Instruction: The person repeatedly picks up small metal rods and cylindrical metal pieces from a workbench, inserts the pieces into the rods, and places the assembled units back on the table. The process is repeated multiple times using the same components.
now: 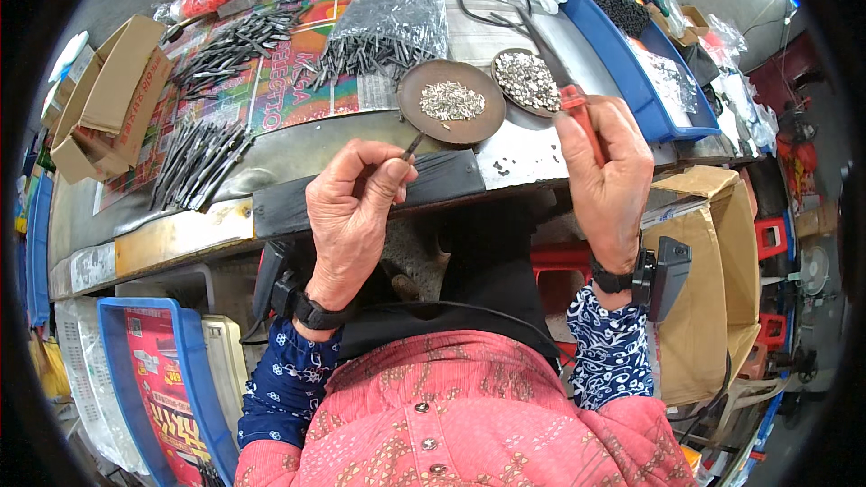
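Note:
My left hand (354,207) is closed, thumb and fingertips pinching a thin dark stick (413,145) just above the table's near edge. The tip of the stick is close to a round brown dish (465,133) holding a heap of small pale bits (451,101). My right hand (606,176) is wrapped round the red handle of a tool (582,122) with a long, tapering dark blade that points away from me. Beside that blade is a smaller dish with silvery-white bits (526,81). The exact kind of tool is not clear.
Dark sticks lie in a near bundle (200,164), a farther pile (236,50) and a clear plastic bag (388,9). Cardboard boxes stand at the left (117,108) and lower right (713,289). Blue trays sit at the right (663,131) and lower left (113,334).

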Action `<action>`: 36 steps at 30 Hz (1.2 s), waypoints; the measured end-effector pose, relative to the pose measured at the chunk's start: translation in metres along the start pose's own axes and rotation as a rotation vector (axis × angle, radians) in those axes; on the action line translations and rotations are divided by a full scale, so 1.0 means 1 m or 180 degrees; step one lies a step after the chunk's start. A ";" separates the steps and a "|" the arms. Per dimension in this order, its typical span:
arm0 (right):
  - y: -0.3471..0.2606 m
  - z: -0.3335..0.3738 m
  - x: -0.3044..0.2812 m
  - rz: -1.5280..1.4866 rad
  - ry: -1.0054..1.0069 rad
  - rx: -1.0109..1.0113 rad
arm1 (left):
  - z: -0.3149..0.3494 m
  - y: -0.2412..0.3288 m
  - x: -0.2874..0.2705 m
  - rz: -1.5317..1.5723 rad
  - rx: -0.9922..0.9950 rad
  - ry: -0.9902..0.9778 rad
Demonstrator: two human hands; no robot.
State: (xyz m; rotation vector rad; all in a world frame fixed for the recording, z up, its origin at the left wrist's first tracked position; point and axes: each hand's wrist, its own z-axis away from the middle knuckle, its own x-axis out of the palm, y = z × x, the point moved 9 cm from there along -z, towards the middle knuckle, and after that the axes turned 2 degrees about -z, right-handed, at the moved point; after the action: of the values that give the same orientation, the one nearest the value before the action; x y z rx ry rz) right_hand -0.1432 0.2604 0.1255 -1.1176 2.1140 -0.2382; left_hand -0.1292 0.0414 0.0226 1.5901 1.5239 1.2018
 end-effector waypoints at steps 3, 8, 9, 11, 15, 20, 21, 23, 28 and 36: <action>0.038 0.007 -0.007 0.0498 0.0147 0.0563 | 0.000 -0.002 0.000 0.0028 -0.0072 0.0018; 0.099 0.023 -0.012 0.1278 0.0230 0.1064 | 0.000 -0.003 -0.001 0.0044 -0.0115 0.0071; 0.109 0.025 -0.013 0.1471 0.0200 0.1116 | 0.000 -0.003 -0.001 0.0062 -0.0121 0.0085; 0.127 0.029 -0.013 0.1728 0.0155 0.1190 | 0.001 -0.003 -0.001 0.0079 -0.0161 0.0119; 0.152 0.029 -0.010 0.2445 0.0089 0.1295 | 0.001 0.001 0.001 -0.0112 -0.0113 0.0111; 0.162 0.024 -0.002 0.2798 -0.0120 0.1205 | 0.001 0.001 0.002 -0.0095 -0.0177 0.0147; 0.162 0.023 -0.003 0.2779 -0.0108 0.1201 | 0.001 0.001 0.002 -0.0084 -0.0185 0.0158; 0.161 0.023 -0.002 0.2719 -0.0175 0.1314 | 0.001 0.001 0.003 -0.0035 -0.0207 0.0157; 0.108 0.018 0.005 0.2479 0.0315 0.0209 | 0.003 0.009 0.006 -0.0333 -0.0149 0.0145; 0.084 0.016 0.039 0.1323 -0.0063 -0.0193 | 0.004 0.020 0.011 -0.0874 -0.0009 -0.0026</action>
State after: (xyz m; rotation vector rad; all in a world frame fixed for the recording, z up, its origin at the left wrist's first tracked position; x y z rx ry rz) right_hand -0.2007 0.2833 0.0544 -0.6851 2.2892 0.0336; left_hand -0.1182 0.0502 0.0408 1.3294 1.6708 1.0417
